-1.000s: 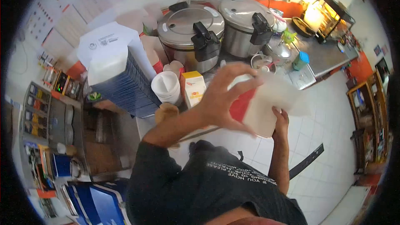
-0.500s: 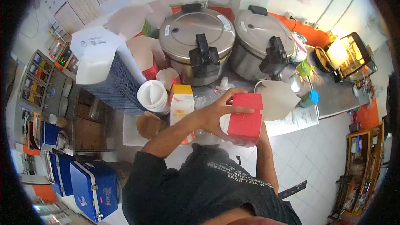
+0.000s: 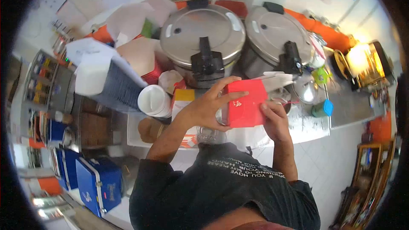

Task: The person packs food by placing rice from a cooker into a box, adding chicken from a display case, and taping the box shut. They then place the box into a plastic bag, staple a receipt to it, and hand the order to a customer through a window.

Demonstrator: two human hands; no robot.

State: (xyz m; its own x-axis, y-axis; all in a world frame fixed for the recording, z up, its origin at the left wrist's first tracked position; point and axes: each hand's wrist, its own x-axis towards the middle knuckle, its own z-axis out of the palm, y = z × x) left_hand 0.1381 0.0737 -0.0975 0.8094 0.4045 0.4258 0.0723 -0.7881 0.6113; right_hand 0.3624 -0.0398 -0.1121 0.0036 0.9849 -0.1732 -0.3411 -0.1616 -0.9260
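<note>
A red paper box (image 3: 246, 104), its white flaps raised at the far side, is held between my two hands above the counter. My left hand (image 3: 213, 104) wraps round its left side, fingers spread over the top edge and face. On the right side, my right hand (image 3: 277, 121) grips the box with thumb and fingers. To the left of the box stand a yellow and white carton (image 3: 183, 98), partly behind my left wrist, and a stack of white round tubs (image 3: 154, 101). A clear plastic container (image 3: 209, 134) lies below my left hand.
Two large steel cookers (image 3: 202, 34) (image 3: 279, 34) stand at the back. Tall stacks of folded boxes (image 3: 117, 79) are on the left. At the right are a blue-lidded container (image 3: 322, 108) and a lit glass warmer (image 3: 366, 64). Blue cooler boxes (image 3: 100, 185) stand at lower left.
The red box has turned so that its printed face shows, and its white flaps have swung up and inward. My right hand has come into view at its right side.
</note>
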